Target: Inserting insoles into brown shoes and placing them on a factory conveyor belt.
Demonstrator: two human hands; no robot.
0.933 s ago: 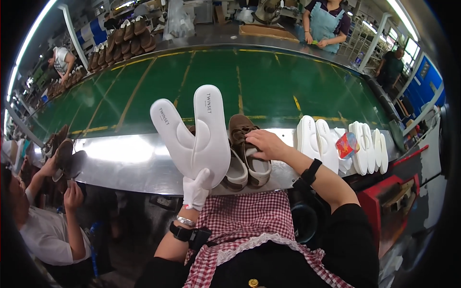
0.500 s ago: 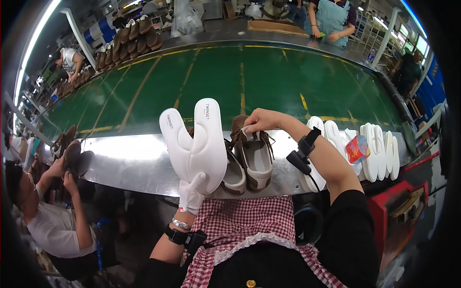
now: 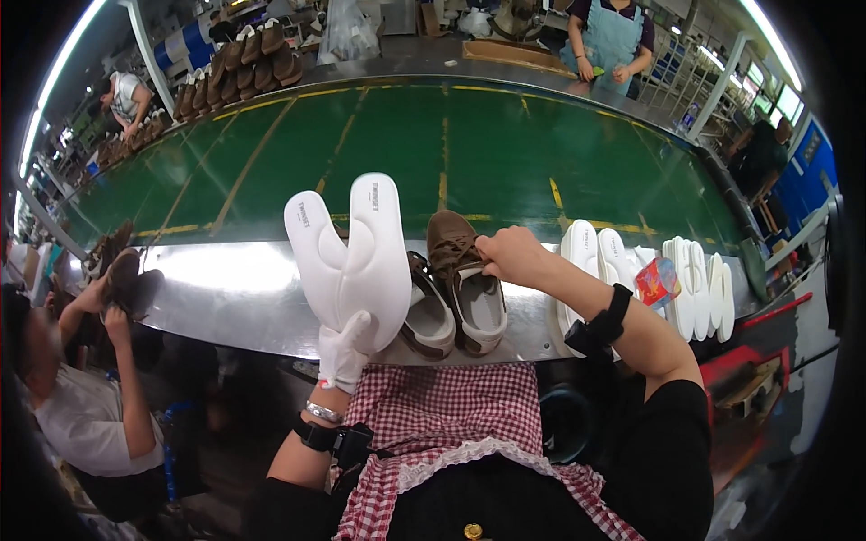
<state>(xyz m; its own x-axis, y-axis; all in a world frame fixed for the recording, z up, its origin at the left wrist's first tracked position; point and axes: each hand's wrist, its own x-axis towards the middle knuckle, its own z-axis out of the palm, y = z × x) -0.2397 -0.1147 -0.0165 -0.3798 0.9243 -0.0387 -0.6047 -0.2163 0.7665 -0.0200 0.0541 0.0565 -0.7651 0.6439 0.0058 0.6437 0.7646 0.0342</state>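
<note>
In my gloved left hand (image 3: 343, 353), held upright over the bench edge, is a pair of white insoles (image 3: 368, 270), the thumb pressed across their heel ends. Just to the right stand two brown lace-up shoes with pale linings, toes pointing away from me. My bare right hand (image 3: 516, 256) pinches the right shoe (image 3: 449, 236) at the laced side of its opening. The fingertips are partly hidden, so whether they grip lace or upper is unclear. The left shoe (image 3: 428, 326) sits against it, its front part covered by the insoles.
More white insoles (image 3: 690, 293) stand in rows on the metal bench (image 3: 225, 279) at right, with a red-and-blue packet (image 3: 658, 281) among them. A green conveyor belt (image 3: 379, 135) runs beyond. Brown shoes (image 3: 257, 63) are stacked far left. A co-worker (image 3: 99, 397) handles a shoe at near left.
My right hand has moved from the right shoe's tongue to the right side of its opening. The shoe's brown toe and laces now show more fully. The left hand still holds the insoles.
</note>
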